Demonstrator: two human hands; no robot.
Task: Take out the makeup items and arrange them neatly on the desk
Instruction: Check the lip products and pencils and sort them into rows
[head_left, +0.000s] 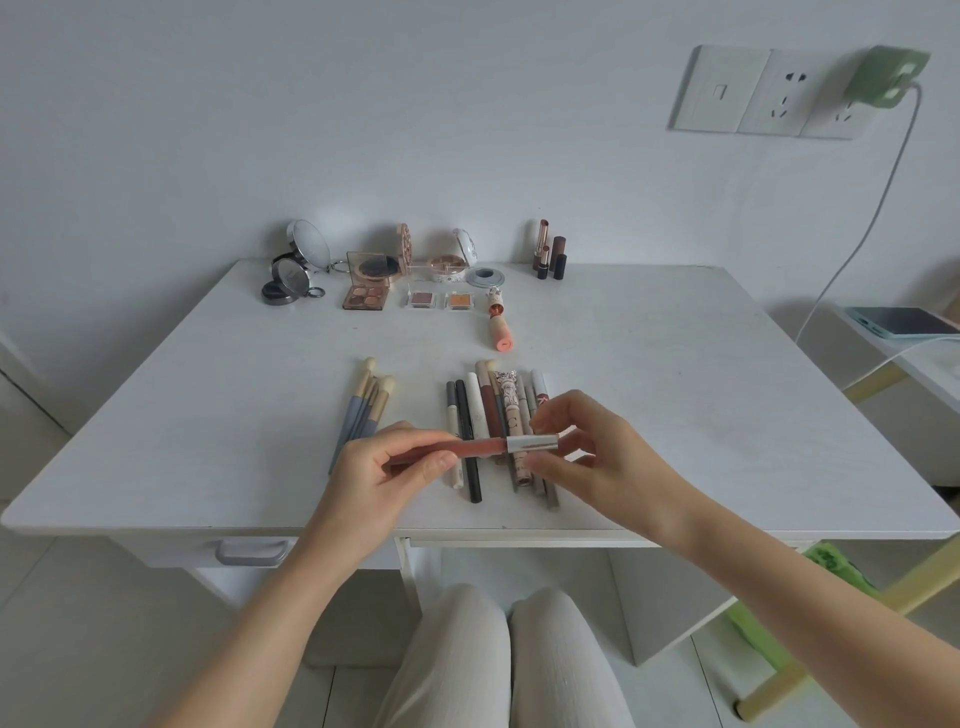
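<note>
Hands met above the near edge of the white desk (675, 364): the left hand (382, 470) pinched the reddish body of a lip gloss tube (483, 446), and the right hand (592, 447) pinched its silver cap, holding it level over a row of pens and tubes (493, 415) lying on the desk. Left of that row lay makeup brushes (363, 405). Beyond the row lay a peach lipstick (501, 327), then open palettes (366, 293), compacts (285, 283) and upright lipsticks (550, 252) by the wall.

phone (906, 322) cut off at right, pencil row (493, 431) partly behind hands
</note>
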